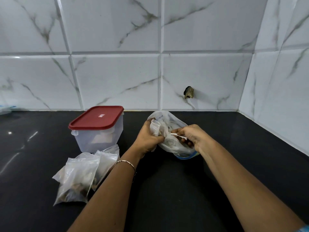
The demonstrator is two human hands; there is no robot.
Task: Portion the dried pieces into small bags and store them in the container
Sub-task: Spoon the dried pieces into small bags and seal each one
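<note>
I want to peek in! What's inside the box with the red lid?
Through the cloudy wall of the box you can see something pale, maybe a small bag, near the bottom. The red lid is on, so the rest stays hidden.

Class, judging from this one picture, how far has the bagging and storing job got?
Done: two filled small bags lie on the counter before the container. In hand: the left hand holds another small bag at the large bag; the right hand pinches something white there. Left: the container's red lid is on and the filled bags remain outside.
</note>
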